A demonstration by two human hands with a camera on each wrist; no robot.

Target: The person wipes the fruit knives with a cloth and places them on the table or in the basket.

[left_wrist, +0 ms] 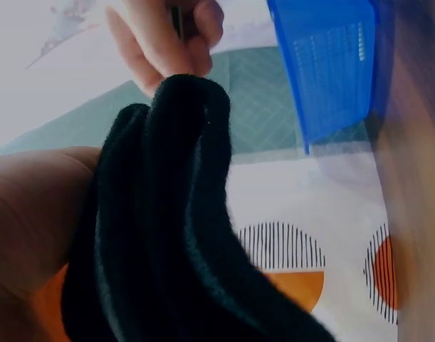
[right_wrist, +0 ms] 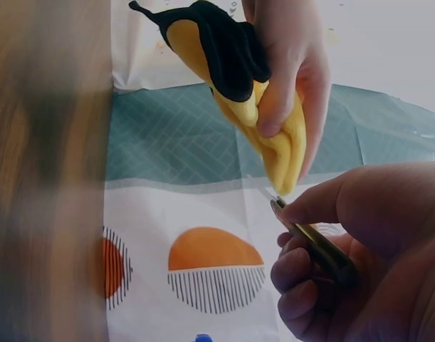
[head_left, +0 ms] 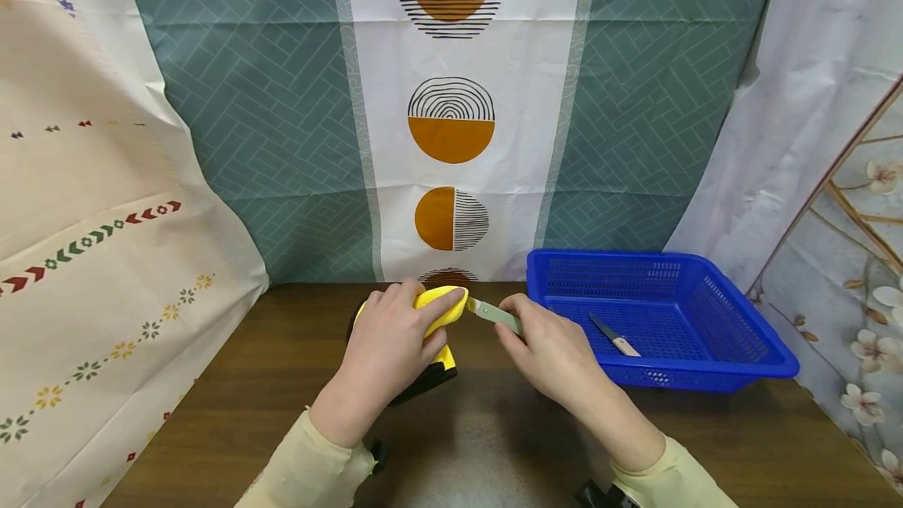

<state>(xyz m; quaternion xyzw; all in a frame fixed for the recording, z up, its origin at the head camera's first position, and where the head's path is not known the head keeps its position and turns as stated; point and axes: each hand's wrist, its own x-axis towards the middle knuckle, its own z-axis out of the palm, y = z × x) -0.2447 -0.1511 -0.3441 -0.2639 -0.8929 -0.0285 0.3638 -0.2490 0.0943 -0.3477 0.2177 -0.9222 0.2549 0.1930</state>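
Observation:
Over the table's middle, my left hand [head_left: 395,339] grips a folded yellow cloth [head_left: 444,313] with a black edge. The black side of the cloth [left_wrist: 167,214] fills much of the left wrist view. My right hand [head_left: 553,343] holds a small knife by its pale green handle [head_left: 499,317]. Its blade points left, toward my left hand, and meets the cloth's tip; most of the blade is hidden there. In the right wrist view, the yellow fold [right_wrist: 280,160] hangs from my left fingers just above the knife's handle [right_wrist: 320,249].
On the right stands a blue plastic basket [head_left: 712,371] with perforated walls. Inside it lies another knife [head_left: 617,337] with a dark blade and a pale handle. The brown wooden table [head_left: 233,398] ends at patterned cloth hangings [head_left: 282,139] at the back and sides.

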